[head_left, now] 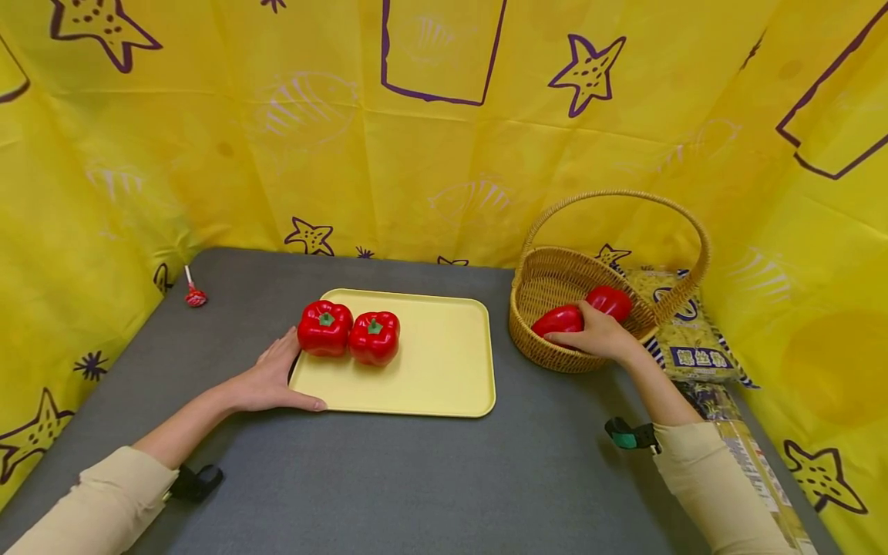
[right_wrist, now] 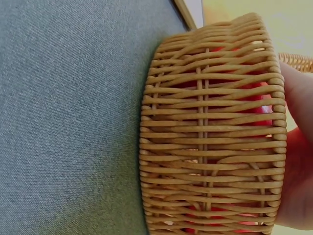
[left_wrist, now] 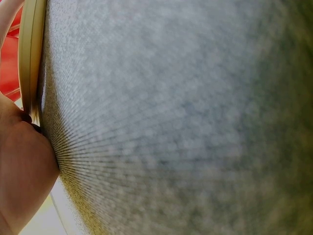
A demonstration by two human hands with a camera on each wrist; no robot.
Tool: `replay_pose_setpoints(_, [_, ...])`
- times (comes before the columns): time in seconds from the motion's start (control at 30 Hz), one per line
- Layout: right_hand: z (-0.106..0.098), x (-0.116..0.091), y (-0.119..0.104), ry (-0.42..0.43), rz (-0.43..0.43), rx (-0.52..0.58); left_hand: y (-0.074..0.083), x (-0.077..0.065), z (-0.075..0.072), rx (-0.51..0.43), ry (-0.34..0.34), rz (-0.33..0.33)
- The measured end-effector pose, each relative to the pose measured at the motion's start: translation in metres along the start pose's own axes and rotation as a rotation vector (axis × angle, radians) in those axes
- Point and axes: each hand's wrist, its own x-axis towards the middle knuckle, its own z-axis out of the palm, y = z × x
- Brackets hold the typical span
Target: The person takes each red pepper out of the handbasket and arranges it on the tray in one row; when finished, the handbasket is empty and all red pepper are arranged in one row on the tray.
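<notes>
Two red bell peppers with green stems, the left one point(head_left: 325, 328) and the right one point(head_left: 375, 338), sit side by side on a pale yellow tray point(head_left: 444, 354). My left hand point(head_left: 267, 381) rests at the tray's near left corner, fingers straight along its left side and thumb along the front rim. My right hand point(head_left: 600, 335) reaches over the near rim of a wicker basket point(head_left: 548, 270) and grips a red bell pepper point(head_left: 557, 319) inside it. Another red pepper point(head_left: 610, 303) lies just behind that hand. In the right wrist view, the basket's woven wall point(right_wrist: 210, 142) partly hides the peppers.
The basket's tall handle point(head_left: 617, 194) arches over it. Right of the basket lie printed food packets point(head_left: 694, 339). A red lollipop point(head_left: 196, 296) lies at the table's far left. Yellow patterned cloth point(head_left: 430, 177) hangs around the grey table point(head_left: 416, 478).
</notes>
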Motion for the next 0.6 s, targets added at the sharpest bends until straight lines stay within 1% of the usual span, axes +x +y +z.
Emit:
replay_pose_setpoints(0.13, [0.002, 0.000, -0.003, 0.061, -0.025, 0.043, 0.000, 0.000, 0.000, -0.004, 0.000, 0.001])
replay_pose_setpoints(0.23, [0.004, 0.000, -0.005, 0.096, -0.036, 0.052, 0.000, 0.000, 0.000, 0.000, 0.001, 0.001])
replay_pose_setpoints(0.47, [0.003, -0.003, -0.009, 0.145, -0.045, 0.049, 0.000, 0.000, -0.001, 0.000, -0.003, -0.003])
replay_pose_setpoints(0.6, [-0.001, -0.005, -0.014, 0.170, -0.030, 0.069, 0.001, 0.000, -0.002, -0.004, -0.009, -0.009])
